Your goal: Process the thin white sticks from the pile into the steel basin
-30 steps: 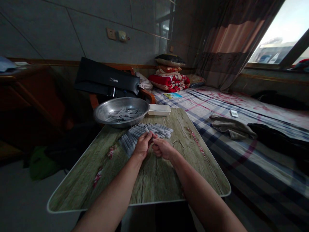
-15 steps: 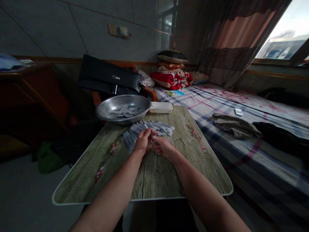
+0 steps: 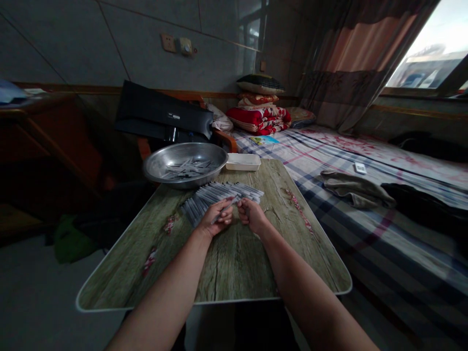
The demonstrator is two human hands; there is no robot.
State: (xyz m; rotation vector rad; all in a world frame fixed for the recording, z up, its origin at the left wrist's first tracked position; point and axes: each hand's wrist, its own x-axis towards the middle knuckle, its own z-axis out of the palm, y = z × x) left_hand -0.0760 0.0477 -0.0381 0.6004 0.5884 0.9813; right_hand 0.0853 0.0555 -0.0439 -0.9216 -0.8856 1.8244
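Note:
My left hand (image 3: 218, 214) is closed around a slim translucent pen (image 3: 234, 200), which slants up to the right across the fingers. At the pen's upper end my right hand (image 3: 251, 214) is closed, its thumb and fingertips pinched together; whatever lies between them is too small to make out. Just beyond both hands, a fanned pile of similar pens (image 3: 204, 197) with dark ends covers part of the wood-patterned table (image 3: 241, 263). More pens lie loose in a wide metal basin (image 3: 153, 168) at the table's far left.
Beside the basin stands a white rectangular tray (image 3: 243, 165). A bed with a plaid sheet (image 3: 307, 170) runs along the table's right side, with clothing (image 3: 354, 187) on it. Behind the basin a black monitor-like panel (image 3: 161, 112) leans on a wooden chair.
My hands have drawn slightly apart, the right one moving right and upward. The pen in my left hand now shows more fully, lying diagonally. The view has shifted a little.

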